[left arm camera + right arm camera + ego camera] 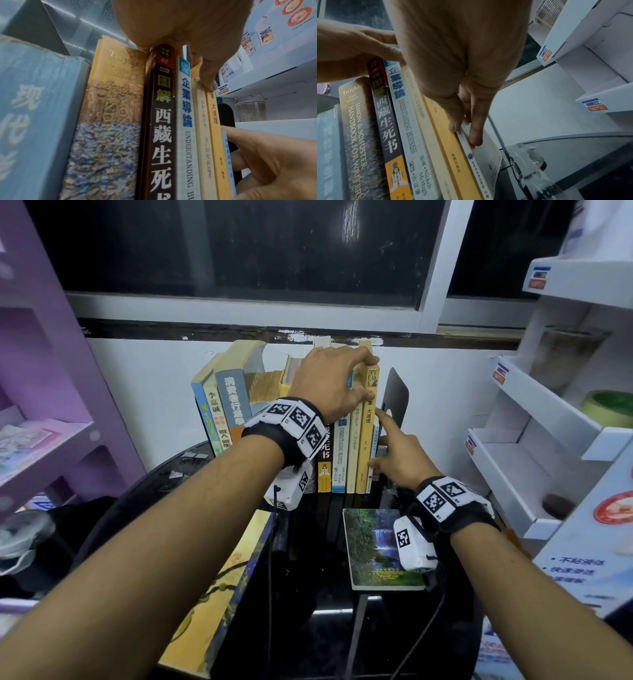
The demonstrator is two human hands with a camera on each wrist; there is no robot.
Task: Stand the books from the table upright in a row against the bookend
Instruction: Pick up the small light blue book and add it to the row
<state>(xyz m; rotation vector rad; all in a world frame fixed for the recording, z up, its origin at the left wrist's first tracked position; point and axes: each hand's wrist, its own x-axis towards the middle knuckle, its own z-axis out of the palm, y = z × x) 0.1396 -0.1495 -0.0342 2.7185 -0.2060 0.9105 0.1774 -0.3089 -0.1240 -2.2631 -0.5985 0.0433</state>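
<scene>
A row of upright books (337,453) stands left of the black bookend (397,395) at the back of the dark glass table (308,628). My left hand (370,378) grips the tops of the row, thumb (209,83) on the yellow book's spine (366,440). My right hand (376,440) pinches a thin pale-blue book (371,479) upright between the yellow book and the bookend; thumb and finger close on its spine (471,148). Two more books lie flat: a waterfall-cover one (373,549) under my right wrist and a large yellow-and-blue one (219,604) under my left forearm.
Several thicker books (222,405) lean at the left end of the row. A purple shelf unit (41,405) stands at the left and a white display rack (548,440) crowds the right, close to the bookend. Binder clips (191,457) lie at the table's back left.
</scene>
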